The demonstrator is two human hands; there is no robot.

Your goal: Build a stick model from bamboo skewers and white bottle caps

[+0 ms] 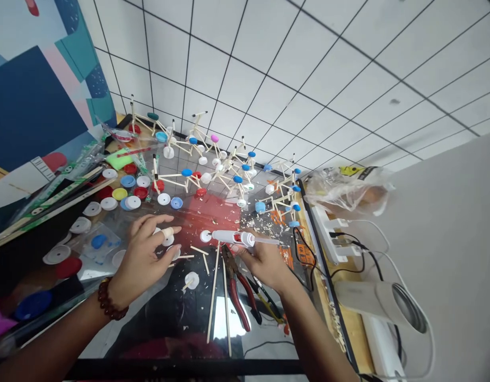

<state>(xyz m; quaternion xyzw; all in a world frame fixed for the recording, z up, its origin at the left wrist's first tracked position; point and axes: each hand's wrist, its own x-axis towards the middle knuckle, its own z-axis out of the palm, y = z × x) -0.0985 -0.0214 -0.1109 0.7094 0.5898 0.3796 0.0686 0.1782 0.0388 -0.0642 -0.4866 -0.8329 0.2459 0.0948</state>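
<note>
My right hand is wrapped around a white hot glue gun, with a clear glue stick poking out of its back end. The gun's nozzle points left at a white bottle cap on a red mat. My left hand hovers to the left, fingers apart, a bandage around one of them. White caps lie beneath its fingertips, partly hidden. Short wooden sticks are scattered between the hands. Nearer me is a white cap with a stick on it.
Red-handled pliers and two long sticks lie in front. Several stick-and-cap models stand along the tiled wall. Loose coloured caps cover the left side. A power strip and cables run along the right edge.
</note>
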